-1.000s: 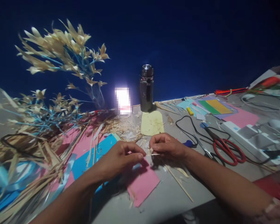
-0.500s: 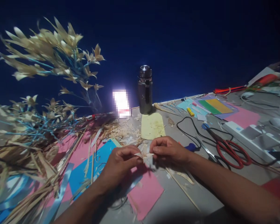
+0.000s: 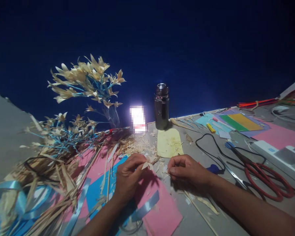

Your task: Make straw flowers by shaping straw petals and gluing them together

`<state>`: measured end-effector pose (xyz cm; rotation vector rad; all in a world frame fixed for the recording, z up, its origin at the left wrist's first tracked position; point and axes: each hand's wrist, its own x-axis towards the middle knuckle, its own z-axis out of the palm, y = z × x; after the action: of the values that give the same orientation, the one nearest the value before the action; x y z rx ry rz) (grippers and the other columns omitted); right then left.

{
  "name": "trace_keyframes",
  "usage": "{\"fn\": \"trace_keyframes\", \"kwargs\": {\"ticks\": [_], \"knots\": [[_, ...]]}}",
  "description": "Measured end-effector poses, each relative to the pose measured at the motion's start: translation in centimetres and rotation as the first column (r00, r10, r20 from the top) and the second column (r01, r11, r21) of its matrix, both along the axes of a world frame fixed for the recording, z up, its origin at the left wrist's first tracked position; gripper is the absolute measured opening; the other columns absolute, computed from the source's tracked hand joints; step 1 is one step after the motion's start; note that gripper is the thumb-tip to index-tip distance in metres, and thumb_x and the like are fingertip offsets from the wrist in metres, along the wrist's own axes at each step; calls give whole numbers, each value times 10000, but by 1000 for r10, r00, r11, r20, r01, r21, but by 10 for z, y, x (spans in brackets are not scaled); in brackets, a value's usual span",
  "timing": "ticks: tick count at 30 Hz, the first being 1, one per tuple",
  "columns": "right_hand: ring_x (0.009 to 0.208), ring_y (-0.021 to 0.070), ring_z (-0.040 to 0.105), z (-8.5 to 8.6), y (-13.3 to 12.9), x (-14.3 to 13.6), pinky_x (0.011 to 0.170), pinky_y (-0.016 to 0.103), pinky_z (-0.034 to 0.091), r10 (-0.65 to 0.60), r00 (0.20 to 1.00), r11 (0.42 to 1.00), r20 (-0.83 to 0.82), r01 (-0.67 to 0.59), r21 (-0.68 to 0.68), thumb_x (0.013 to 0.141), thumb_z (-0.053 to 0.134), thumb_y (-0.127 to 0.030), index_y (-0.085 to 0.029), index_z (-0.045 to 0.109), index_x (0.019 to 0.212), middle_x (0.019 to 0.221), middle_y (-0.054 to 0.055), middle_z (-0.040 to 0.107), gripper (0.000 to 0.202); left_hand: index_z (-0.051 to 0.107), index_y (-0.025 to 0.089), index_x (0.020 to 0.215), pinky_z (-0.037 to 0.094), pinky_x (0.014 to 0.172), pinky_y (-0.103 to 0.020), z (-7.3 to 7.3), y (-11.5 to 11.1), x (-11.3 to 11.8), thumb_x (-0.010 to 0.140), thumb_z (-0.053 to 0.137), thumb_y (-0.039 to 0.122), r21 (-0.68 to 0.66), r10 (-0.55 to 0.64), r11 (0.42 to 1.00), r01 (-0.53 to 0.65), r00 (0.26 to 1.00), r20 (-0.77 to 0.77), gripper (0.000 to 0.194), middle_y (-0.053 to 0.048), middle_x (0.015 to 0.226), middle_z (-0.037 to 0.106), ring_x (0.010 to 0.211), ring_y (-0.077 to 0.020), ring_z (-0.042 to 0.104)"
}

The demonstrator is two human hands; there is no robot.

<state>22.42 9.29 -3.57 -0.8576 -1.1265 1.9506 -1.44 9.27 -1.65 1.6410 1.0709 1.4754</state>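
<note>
My left hand (image 3: 129, 175) pinches a small, pale dried-husk petal (image 3: 146, 166) between thumb and fingertips, its pointed end sticking out to the right. A short gap away, my right hand (image 3: 188, 171) is closed with thumb against forefinger; whatever lies between those fingertips is too small to make out. Below both hands lies a pink paper sheet (image 3: 163, 209) with a light blue ribbon strip (image 3: 146, 207) across it. Pale scraps (image 3: 135, 144) litter the table around the fingers. Just beyond my right hand is a yellow cloth (image 3: 169, 141).
A dark flask (image 3: 161, 111) and a glowing blurred screen (image 3: 138, 119) stand at the far edge. Husk flowers on blue stems (image 3: 88, 82) rise at left above dried husks (image 3: 61, 177). Red-handled scissors (image 3: 267, 180), a black cord (image 3: 204, 149) and a white power strip (image 3: 280, 157) lie right.
My hands have moved apart; earlier their fingertips met around the pale husk pieces. The petal stays in my left hand. The view has shifted, so the table's things appear lower and farther right.
</note>
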Motion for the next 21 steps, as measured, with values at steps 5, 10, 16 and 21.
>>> {"fn": "trace_keyframes", "kwargs": {"ticks": [5, 10, 16, 21], "knots": [[522, 89, 548, -4, 0, 0, 485, 193, 388, 3, 1000, 1000, -13, -3, -29, 673, 940, -453, -128, 698, 801, 632, -5, 621, 425, 775, 207, 662, 525, 688, -298, -2, 3, -1, 785, 752, 206, -60, 13, 998, -12, 1000, 20, 125, -44, 724, 698, 723, -194, 654], [527, 87, 554, -6, 0, 1, 495, 193, 402, 14, 1000, 1000, 12, -14, 0, 677, 933, -482, -122, 694, 800, 642, 4, 635, 450, 764, 200, 643, 532, 651, -282, 2, 2, 1, 730, 783, 220, -129, 59, 991, -48, 995, 84, 92, -35, 706, 684, 695, -186, 650], [490, 90, 551, -8, -1, -1, 466, 195, 396, 13, 1000, 1000, 24, -13, -2, 687, 927, -478, -136, 687, 797, 619, -5, 633, 432, 729, 178, 629, 541, 578, -287, 2, 0, 1, 771, 783, 303, -372, 49, 928, 20, 983, 176, 196, -17, 654, 668, 577, -170, 655], [484, 87, 519, -4, 0, -1, 453, 194, 362, 5, 998, 1000, 64, -7, 22, 643, 936, -520, -135, 676, 792, 616, -4, 623, 488, 726, 169, 677, 546, 607, -314, 2, 3, 1, 766, 806, 325, -462, 92, 885, 65, 947, 309, 196, 10, 577, 636, 548, -167, 645]]}}
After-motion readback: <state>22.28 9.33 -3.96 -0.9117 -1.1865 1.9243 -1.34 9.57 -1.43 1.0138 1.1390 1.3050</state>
